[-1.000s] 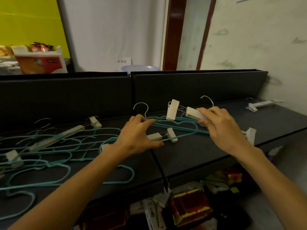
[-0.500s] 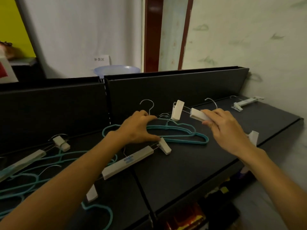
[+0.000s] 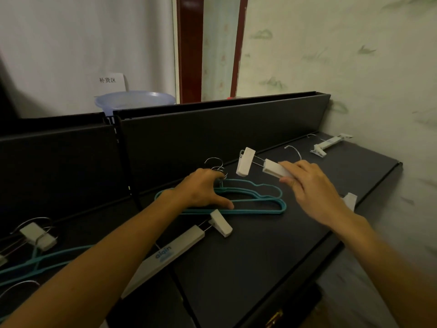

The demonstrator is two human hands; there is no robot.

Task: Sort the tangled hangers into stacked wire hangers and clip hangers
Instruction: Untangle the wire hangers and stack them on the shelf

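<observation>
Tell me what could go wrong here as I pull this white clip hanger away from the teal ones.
The white clip hanger in your right hand may snag the teal wire hangers that your left hand presses down, dragging the stack askew. Its far clip sits near the shelf edge and could catch or slip off.

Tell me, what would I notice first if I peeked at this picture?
Two bare hands over a black shelf. The right hand holds a white clip hanger lifted above the middle of the shelf, while the left hand rests on a stack of teal wire hangers lying flat just below it.
</observation>
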